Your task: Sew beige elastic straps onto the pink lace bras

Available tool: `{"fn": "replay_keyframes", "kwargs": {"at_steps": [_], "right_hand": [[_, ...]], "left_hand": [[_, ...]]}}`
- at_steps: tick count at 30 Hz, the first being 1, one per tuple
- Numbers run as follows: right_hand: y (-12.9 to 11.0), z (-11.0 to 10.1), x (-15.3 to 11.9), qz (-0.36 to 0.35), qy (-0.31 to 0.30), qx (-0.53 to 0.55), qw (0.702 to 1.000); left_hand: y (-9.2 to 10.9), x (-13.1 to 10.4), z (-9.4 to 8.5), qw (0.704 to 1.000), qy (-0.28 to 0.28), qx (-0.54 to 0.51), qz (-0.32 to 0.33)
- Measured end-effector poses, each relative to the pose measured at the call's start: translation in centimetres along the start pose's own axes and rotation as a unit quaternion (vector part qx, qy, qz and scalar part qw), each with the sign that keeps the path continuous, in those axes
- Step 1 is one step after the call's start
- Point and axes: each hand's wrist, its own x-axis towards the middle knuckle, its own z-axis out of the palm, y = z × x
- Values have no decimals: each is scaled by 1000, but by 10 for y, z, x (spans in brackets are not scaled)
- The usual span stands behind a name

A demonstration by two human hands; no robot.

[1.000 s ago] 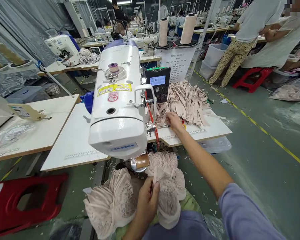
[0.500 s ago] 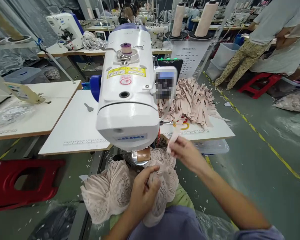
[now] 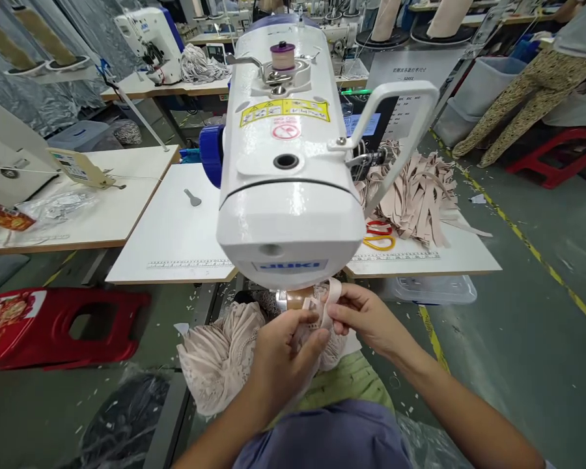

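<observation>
A white sewing machine [image 3: 286,195] stands in front of me, its head over the spot where both hands work. My left hand [image 3: 293,348] pinches pale pink lace fabric [image 3: 315,329] just below the machine head. Close beside it, my right hand [image 3: 364,319] is closed on a pale pink fabric strip [image 3: 333,299], which bends upward in a loop at the lace. The two hands almost meet. More gathered pink lace [image 3: 224,355] hangs to the left of my left hand. The needle area is hidden behind the machine head.
On the white tabletop right of the machine lie a heap of pink strips [image 3: 415,202] and scissors with red and yellow handles [image 3: 379,241]. A small grey metal piece [image 3: 193,198] lies on the left. Red stools [image 3: 63,326] flank the floor; a person's legs [image 3: 508,104] show at right.
My right hand has brought the strip left and down to the lace, beside my left hand. The view has shifted, and the machine's white lever arm now stands out at its right.
</observation>
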Motion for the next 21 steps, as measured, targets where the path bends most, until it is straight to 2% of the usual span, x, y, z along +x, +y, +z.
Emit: {"fn": "replay_keyframes", "kwargs": {"at_steps": [4, 6, 8, 10, 12, 14, 17, 21], "right_hand": [[7, -1, -1, -7, 25, 8, 1000], [4, -2, 3, -7, 45, 27, 999], [-2, -3, 12, -10, 62, 30, 998], [-5, -4, 23, -24, 74, 8, 997], [-5, -5, 36, -45, 83, -31, 995], [-4, -5, 46, -71, 87, -72, 991], [-7, -2, 56, -123, 101, -160, 974], [-18, 6, 57, -198, 133, -319, 917]], "left_hand": [[0, -1, 7, 998, -25, -51, -19], [3, 3, 7, 998, -23, -51, 20], [2, 7, 3, 995, 6, 13, 95], [-2, 10, -3, 981, 50, 130, 137], [-9, 10, -11, 964, 70, 232, 113], [-16, 9, -18, 962, 51, 261, 63], [-22, 8, -27, 981, -8, 194, 17], [-30, 11, -38, 991, -68, 115, 14]]}}
